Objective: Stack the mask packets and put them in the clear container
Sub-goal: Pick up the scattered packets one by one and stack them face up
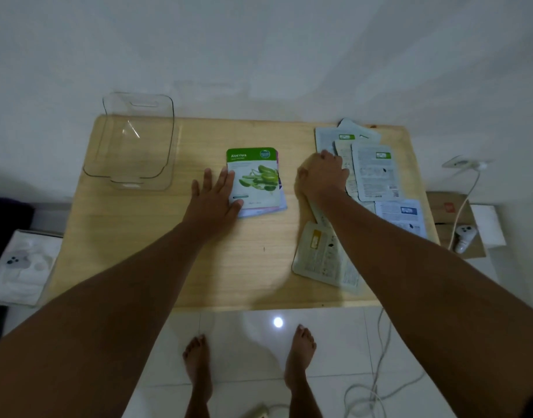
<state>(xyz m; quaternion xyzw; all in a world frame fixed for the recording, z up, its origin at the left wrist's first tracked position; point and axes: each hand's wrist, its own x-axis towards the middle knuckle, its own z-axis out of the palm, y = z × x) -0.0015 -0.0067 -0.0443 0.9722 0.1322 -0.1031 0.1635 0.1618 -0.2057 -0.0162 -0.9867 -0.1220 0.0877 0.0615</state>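
A small stack of mask packets (pixel 260 188) lies in the middle of the wooden table (pixel 156 254), a green Aloe Vera packet on top. My left hand (pixel 214 200) rests flat with fingers spread against the stack's left edge, thumb on its lower corner. Several loose packets (pixel 375 171) lie face down, spread over the right side of the table. My right hand (pixel 322 176) is curled over the left edge of that spread, its fingers on a packet there. The clear container (pixel 132 143) stands empty at the table's far left corner.
A pale packet (pixel 322 257) lies under my right forearm near the front edge. A cardboard box with a white controller (pixel 464 233) sits right of the table. Cables (pixel 376 387) trail on the tiled floor. A white tray (pixel 20 267) lies at the left.
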